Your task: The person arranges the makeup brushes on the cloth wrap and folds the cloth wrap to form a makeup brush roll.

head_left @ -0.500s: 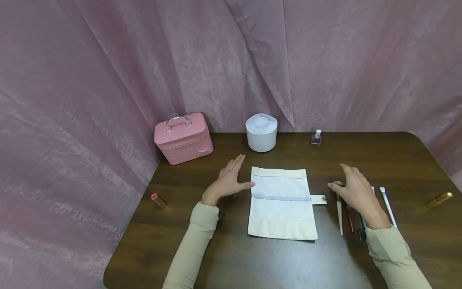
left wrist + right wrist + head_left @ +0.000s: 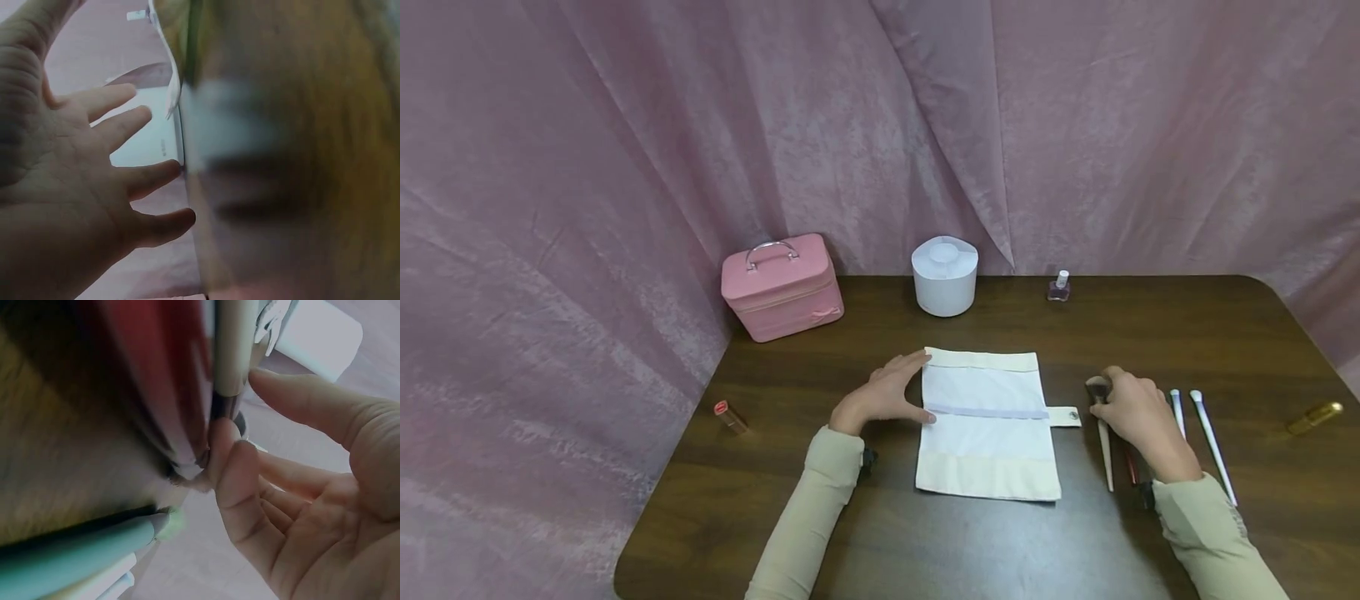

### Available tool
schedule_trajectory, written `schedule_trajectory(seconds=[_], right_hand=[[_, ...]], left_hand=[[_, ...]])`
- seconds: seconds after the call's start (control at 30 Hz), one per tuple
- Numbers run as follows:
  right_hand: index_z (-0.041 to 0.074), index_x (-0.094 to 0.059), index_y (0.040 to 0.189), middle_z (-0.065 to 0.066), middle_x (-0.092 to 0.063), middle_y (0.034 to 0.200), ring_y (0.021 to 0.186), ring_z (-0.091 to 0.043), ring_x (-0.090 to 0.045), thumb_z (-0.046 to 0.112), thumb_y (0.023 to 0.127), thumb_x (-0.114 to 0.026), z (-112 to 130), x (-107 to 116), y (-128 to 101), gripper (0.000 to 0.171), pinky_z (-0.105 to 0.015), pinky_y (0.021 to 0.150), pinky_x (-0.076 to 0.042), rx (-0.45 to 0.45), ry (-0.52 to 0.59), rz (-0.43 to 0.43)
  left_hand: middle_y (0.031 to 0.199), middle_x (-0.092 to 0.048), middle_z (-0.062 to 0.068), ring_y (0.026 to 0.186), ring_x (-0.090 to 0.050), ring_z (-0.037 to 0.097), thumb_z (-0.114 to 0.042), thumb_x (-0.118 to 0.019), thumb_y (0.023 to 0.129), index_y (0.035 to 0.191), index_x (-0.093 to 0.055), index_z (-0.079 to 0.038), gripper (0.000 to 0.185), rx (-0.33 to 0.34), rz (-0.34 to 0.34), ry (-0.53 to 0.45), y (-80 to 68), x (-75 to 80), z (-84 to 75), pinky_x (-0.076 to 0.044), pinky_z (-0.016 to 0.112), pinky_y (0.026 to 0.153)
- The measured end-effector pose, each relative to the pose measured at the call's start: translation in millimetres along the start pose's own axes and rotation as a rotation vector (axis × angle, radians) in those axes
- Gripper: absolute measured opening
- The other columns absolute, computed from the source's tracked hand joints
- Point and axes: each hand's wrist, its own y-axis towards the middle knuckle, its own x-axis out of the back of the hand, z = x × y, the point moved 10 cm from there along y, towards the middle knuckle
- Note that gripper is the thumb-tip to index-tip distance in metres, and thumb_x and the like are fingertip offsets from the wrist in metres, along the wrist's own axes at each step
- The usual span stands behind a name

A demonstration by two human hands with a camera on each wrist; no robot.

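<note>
A cream fabric brush roll (image 2: pixel 988 425) lies open and flat mid-table, its snap tab pointing right. My left hand (image 2: pixel 883 392) rests at its left edge, fingers straight and spread, thumb by the lavender band; the left wrist view shows that hand (image 2: pixel 94 175) flat with the pale cloth (image 2: pixel 153 134) beyond it. My right hand (image 2: pixel 1131 408) lies over a row of makeup brushes right of the roll. Its curled fingers and thumb pinch the white-handled brush (image 2: pixel 1106 454) near its head. In the right wrist view the fingertips (image 2: pixel 225 447) touch that brush's metal ferrule (image 2: pixel 226 403).
On the dark wooden table (image 2: pixel 1150 333), a red brush (image 2: pixel 1131 467) and two white-handled brushes (image 2: pixel 1213 446) lie by my right hand. A pink vanity case (image 2: pixel 782 286), white round container (image 2: pixel 944 275) and nail polish bottle (image 2: pixel 1059 286) stand at the back. Lipstick (image 2: pixel 729 417) left, gold tube (image 2: pixel 1312 417) far right.
My left hand slid right and nearer, onto the roll's left edge. My right hand dropped lower and its fingers curled onto the white-handled brush's head end.
</note>
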Motion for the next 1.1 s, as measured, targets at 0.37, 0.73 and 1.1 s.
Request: schedule_trajectory(seconds=[0.37, 0.73, 1.1], right_hand=[[-0.022, -0.053, 0.118, -0.036, -0.063, 0.093, 0.083, -0.051, -0.061, 0.007, 0.081, -0.076, 1, -6, 1, 0.052, -0.059, 0.071, -0.049, -0.036, -0.043, 0.045], [-0.01, -0.063, 0.087, -0.011, -0.056, 0.068, 0.062, -0.027, -0.052, 0.008, 0.086, -0.07, 18, 4, 5, 0.019, -0.042, 0.054, -0.044, 0.027, -0.017, 0.026], [-0.008, -0.061, 0.094, -0.005, -0.052, 0.07, 0.063, -0.022, -0.047, 0.009, 0.089, -0.068, 39, 22, 22, 0.019, -0.035, 0.056, -0.035, 0.115, 0.092, -0.042]], left_hand=[[0.167, -0.022, 0.001, 0.153, -0.01, 0.035, -0.041, -0.088, 0.078, 0.16, -0.033, -0.017, 0.102, 0.042, 0.077, 0.051, -1.0, -14.6, -0.9, -0.013, 0.064, 0.117], [0.169, -0.015, 0.001, 0.154, -0.006, 0.035, -0.033, -0.09, 0.078, 0.161, -0.03, -0.018, 0.103, 0.08, 0.112, 0.076, -2.6, -18.5, 2.4, -0.01, 0.063, 0.118], [0.169, -0.012, 0.0, 0.154, -0.006, 0.034, -0.033, -0.09, 0.077, 0.161, -0.029, -0.017, 0.106, 0.096, 0.104, 0.1, -1.0, -20.7, 4.2, -0.011, 0.062, 0.118]])
